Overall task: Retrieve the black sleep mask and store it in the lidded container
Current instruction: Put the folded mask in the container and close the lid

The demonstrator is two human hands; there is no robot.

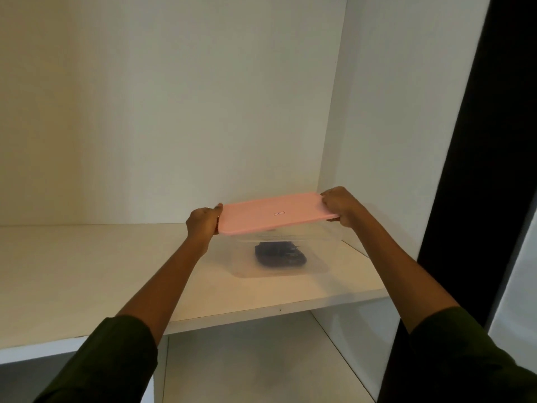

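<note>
A clear plastic container [313,257] stands on the white shelf, toward its right end. The black sleep mask [280,254] lies folded on the container's floor, seen through the wall. A flat pink lid [273,218] is held level just over the container's rim. My left hand [203,221] grips the lid's left edge and my right hand [341,206] grips its right edge. Whether the lid touches the rim I cannot tell.
The white shelf board [87,271] runs far to the left. White back and side walls close the compartment; the side wall [377,170] is just right of the container. A lower compartment [247,359] lies beneath. A dark vertical edge [479,170] stands at the right.
</note>
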